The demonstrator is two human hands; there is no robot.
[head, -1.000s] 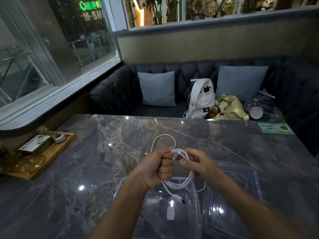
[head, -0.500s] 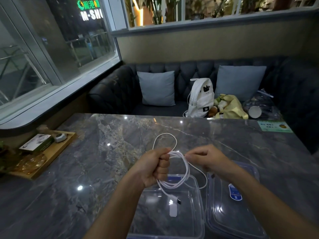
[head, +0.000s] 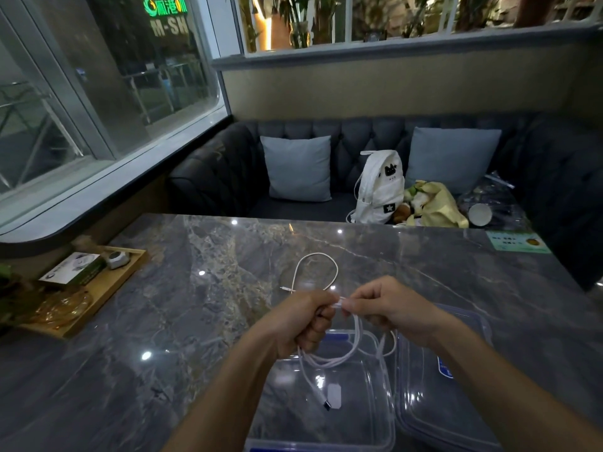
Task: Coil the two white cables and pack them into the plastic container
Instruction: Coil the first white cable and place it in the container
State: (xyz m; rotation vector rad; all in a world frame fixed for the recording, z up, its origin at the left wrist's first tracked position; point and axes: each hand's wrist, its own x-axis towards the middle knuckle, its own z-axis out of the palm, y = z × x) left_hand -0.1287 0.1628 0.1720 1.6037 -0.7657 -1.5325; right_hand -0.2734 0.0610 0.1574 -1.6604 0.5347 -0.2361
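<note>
My left hand (head: 301, 322) grips a bundle of white cable loops (head: 329, 362) that hang down over the clear plastic container (head: 375, 402). A plug end of this cable dangles inside the container. My right hand (head: 388, 308) pinches the same cable's strand right beside my left fist. A second white cable (head: 318, 265) lies in a loose arc on the marble table (head: 195, 305), just beyond my hands. The container's clear lid (head: 456, 386) with a blue label lies to the container's right.
A wooden tray (head: 98, 288) with a box and small items sits at the table's left edge. Behind the table a dark sofa (head: 222, 177) holds two cushions, a white backpack (head: 378, 187) and a yellow bag. A green card (head: 515, 243) lies at the far right.
My right hand swung out to the right with the strand, then came back up against my left fist, adding a turn to the coil. The view shifted slightly.
</note>
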